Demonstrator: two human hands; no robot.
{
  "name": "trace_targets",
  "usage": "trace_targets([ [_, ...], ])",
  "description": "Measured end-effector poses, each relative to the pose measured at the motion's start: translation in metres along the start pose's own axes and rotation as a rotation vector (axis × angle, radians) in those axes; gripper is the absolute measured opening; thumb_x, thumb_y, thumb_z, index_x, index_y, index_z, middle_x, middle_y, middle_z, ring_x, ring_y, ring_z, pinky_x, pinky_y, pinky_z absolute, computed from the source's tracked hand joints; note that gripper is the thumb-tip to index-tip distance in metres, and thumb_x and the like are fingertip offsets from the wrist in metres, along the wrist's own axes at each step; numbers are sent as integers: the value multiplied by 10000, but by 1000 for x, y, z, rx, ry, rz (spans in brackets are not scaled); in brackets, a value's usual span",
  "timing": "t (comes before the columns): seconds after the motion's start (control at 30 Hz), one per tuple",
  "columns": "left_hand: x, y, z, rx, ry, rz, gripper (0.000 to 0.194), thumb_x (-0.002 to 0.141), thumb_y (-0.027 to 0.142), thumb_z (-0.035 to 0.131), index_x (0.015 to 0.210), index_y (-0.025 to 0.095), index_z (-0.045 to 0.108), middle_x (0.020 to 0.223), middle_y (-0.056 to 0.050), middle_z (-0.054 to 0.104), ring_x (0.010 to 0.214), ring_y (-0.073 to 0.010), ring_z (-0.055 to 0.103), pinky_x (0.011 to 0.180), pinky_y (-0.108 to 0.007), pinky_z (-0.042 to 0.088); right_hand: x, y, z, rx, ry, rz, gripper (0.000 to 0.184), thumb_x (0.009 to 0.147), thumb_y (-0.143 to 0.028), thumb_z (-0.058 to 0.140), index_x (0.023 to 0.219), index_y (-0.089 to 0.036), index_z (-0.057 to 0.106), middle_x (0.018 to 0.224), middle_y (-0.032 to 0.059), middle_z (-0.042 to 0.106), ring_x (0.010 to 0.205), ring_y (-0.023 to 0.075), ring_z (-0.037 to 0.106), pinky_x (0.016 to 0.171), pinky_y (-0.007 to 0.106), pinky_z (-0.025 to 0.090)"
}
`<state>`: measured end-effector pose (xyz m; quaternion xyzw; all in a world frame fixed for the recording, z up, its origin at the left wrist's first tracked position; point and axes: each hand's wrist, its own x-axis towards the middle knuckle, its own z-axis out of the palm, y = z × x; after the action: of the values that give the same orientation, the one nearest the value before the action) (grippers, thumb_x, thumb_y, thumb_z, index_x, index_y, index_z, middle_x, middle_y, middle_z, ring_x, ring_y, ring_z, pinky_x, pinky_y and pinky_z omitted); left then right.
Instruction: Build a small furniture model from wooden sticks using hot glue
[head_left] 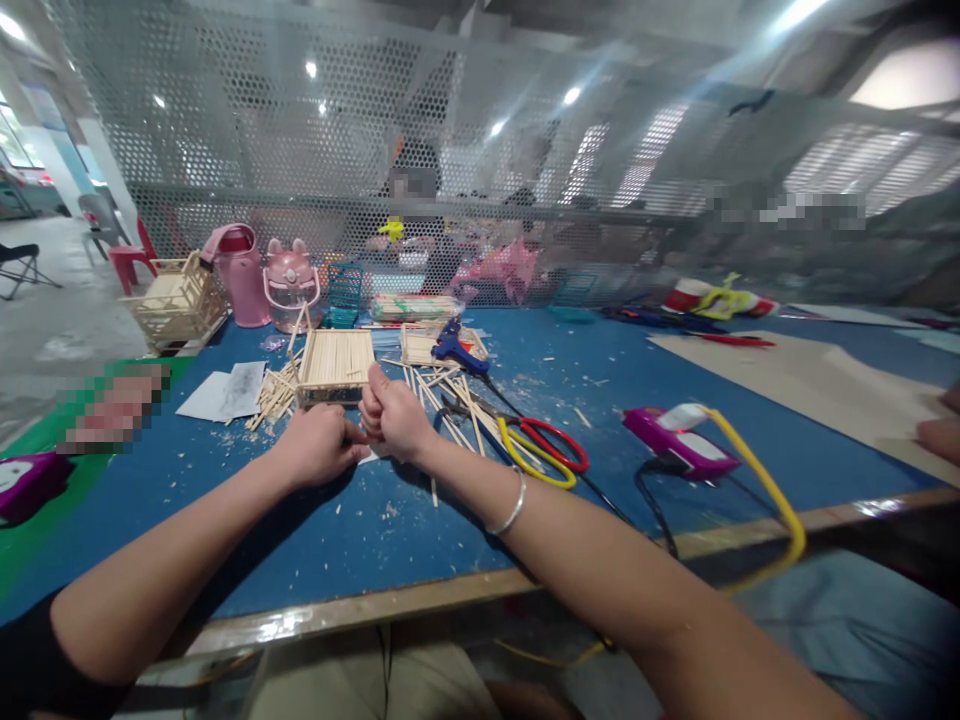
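Note:
Just in front of a small wooden-stick model [337,358], my left hand [319,445] is closed, its fingers curled down near the blue tabletop. My right hand [397,415] is closed beside it, thumb raised by the model's right corner. The two hands almost meet, and whatever is in their fingers is hidden or too small to name. A bit of white paper [367,457] shows below them. Loose wooden sticks [279,395] lie left of the model, and more are scattered right of it. Scissors with red and yellow handles [555,450] rest near my right wrist.
A blue glue gun [459,348] lies behind the sticks. Further right sits a purple power socket [679,440] with a yellow cable. Pink bottles [241,275] and another stick model [180,300] stand back left. A perforated metal screen [360,150] borders the table's far side.

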<state>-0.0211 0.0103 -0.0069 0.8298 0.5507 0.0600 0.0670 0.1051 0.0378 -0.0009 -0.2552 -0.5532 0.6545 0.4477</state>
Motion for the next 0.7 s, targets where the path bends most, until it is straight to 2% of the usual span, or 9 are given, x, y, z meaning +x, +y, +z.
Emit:
trace_targets([
  [0.07,1,0,0,-8,-1,11,274,777,389,484,930,286,686,903,-54,657,909,-216,560,763,-308,416,0,2,0,16,1,-19,569,738,-644,428,421,-190,295,302,-88,260,271,32,215,311,193,151],
  [0.2,1,0,-1,2,-5,15,294,785,410,471,978,311,668,877,-57,643,878,-216,559,740,-318,414,-3,-2,-5,86,-25,31,578,732,-642,443,416,-193,262,305,-92,228,258,31,166,299,191,102],
  [0.37,-2,1,1,-2,47,3,298,784,419,485,1003,317,660,840,-57,607,848,-206,540,713,-305,400,-6,-24,-16,240,52,-82,592,757,-634,407,420,-194,200,323,-87,185,272,38,133,311,196,93],
  [0.5,-3,4,4,-23,124,37,294,800,412,476,982,291,673,822,-62,583,824,-201,521,711,-311,381,-5,-34,-22,172,129,-127,595,771,-645,361,426,-193,187,330,-80,178,284,44,123,325,201,90],
  [0.7,-2,9,5,-56,192,88,291,821,412,455,915,272,692,803,-54,588,809,-189,516,707,-302,364,-4,-33,-28,37,189,-170,581,764,-680,292,444,-208,182,350,-82,156,302,57,121,341,226,119],
])
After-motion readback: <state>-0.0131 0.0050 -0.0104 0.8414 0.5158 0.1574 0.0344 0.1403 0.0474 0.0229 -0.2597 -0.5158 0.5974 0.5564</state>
